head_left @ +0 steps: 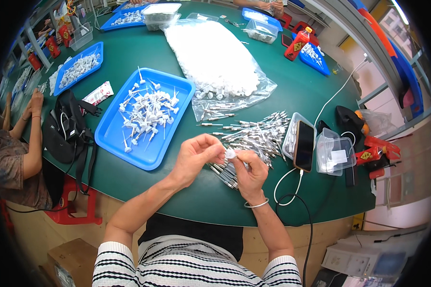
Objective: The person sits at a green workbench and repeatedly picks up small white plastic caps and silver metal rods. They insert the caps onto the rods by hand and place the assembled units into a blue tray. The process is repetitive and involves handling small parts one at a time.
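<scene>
My right hand (250, 174) pinches a small white plastic cap (230, 153) between thumb and fingers, over the table's near edge. Close on its left, my left hand (196, 158) has thumb and forefinger pressed together beside the cap; what lies in that pinch is too small to make out. Just beyond both hands spreads a loose pile of thin metal rods (261, 136). To the left, a blue tray (111, 126) holds many white caps with thin stems (151, 112). A large clear bag of white caps (210, 57) lies open behind the rods.
Right of the rods, a phone (303, 146) leans on a clear box, its white cable (285, 203) looping down. Another clear container (335, 153) stands beside it. A black bag (62, 131) and a wrapped packet (98, 93) lie left. A red bottle (298, 44) stands far right. Another person (19, 158) sits left.
</scene>
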`<state>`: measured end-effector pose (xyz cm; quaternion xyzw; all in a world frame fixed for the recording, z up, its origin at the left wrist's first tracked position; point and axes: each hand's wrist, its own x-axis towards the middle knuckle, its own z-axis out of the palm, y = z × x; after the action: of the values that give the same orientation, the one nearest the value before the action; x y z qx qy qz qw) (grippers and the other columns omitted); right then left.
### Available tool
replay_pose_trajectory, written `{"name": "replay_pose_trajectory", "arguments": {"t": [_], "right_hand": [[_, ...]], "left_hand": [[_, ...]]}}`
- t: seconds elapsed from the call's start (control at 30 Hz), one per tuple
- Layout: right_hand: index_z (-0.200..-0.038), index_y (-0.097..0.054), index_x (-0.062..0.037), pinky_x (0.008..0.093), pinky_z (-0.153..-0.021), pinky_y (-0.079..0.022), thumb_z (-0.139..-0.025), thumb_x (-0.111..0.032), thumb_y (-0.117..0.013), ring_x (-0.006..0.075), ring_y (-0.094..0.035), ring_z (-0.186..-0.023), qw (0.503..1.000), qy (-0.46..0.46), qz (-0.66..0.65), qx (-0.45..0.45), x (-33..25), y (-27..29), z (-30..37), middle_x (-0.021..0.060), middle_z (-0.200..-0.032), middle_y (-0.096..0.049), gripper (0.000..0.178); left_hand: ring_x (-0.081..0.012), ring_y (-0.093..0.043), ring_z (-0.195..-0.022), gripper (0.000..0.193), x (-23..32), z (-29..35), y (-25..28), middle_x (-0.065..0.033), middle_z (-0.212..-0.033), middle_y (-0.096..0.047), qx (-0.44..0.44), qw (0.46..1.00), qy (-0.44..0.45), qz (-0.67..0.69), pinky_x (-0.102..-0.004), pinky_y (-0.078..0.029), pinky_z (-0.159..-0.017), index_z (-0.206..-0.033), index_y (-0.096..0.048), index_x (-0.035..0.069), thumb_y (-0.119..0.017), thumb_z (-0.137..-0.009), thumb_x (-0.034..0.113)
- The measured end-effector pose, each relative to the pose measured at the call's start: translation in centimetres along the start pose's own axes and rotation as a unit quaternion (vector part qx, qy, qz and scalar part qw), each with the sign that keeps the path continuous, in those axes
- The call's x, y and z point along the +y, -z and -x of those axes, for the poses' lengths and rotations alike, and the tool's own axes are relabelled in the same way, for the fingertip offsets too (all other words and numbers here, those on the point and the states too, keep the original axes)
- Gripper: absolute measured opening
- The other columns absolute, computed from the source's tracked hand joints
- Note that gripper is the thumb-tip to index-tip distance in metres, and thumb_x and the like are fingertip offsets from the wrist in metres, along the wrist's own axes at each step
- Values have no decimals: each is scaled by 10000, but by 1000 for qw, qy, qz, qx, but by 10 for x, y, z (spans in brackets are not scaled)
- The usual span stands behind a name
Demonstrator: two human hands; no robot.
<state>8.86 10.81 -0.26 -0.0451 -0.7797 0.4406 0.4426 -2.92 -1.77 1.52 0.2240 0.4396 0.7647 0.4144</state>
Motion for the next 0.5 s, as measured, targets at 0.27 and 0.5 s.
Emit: {"name": "replay_pose_trajectory", "arguments": {"t": [0.27,0.5], "right_hand": [[-897,-616,-3,286,-641,-528,-749,86,-727,222,-672,-734,998,52,24,-5,0,1,-4,127,-830,-677,205],[-904,-625,-6,287,-656,-530,-756,79,-727,215,-675,-744,1000,12,-12,-11,-2,-1,0,118,-834,-685,198]], "left_hand": [[-78,-523,-878,118,2,5,0,-23,-942,-563,-32,975,-120,-183,-234,-443,-790,-936,-578,3,-604,-929,118],[-96,-540,-889,113,0,4,3,-52,-973,-600,-71,997,-21,-35,-246,-448,-825,-939,-595,10,-588,-942,123]]}}
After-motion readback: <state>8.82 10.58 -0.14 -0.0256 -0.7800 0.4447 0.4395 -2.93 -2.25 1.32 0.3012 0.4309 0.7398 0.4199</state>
